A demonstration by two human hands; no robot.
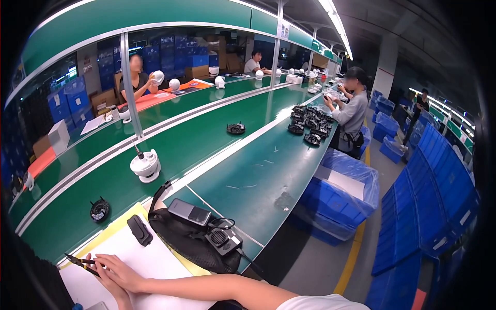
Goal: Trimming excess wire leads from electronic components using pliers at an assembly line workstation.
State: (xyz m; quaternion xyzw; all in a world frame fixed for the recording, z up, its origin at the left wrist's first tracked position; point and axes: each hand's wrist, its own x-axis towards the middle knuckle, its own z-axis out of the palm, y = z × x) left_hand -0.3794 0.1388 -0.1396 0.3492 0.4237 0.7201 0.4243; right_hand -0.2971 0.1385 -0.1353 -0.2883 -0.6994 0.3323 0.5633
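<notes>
At the lower left, pliers with black and yellow handles [81, 262] point away to the left. My left hand [107, 283] is closed around their handles. My right hand [123, 273] lies over the left, its fingers stretched out toward the upper handle. A white sheet [121, 254] spreads on the bench beneath both hands. Beyond them on that sheet rests a small black case-like object [139, 230]. A round black part [100, 210] sits on the green belt farther off.
To the right lie a black mesh bag [178, 235], a grey power bank [189, 212] and a small fan-fitted device [223, 238]. A white camera-like housing [146, 164] stands on the belt [191, 147]. Black parts [312, 121] cluster near a co-worker [352, 111]. Blue bins [336, 204] line the aisle.
</notes>
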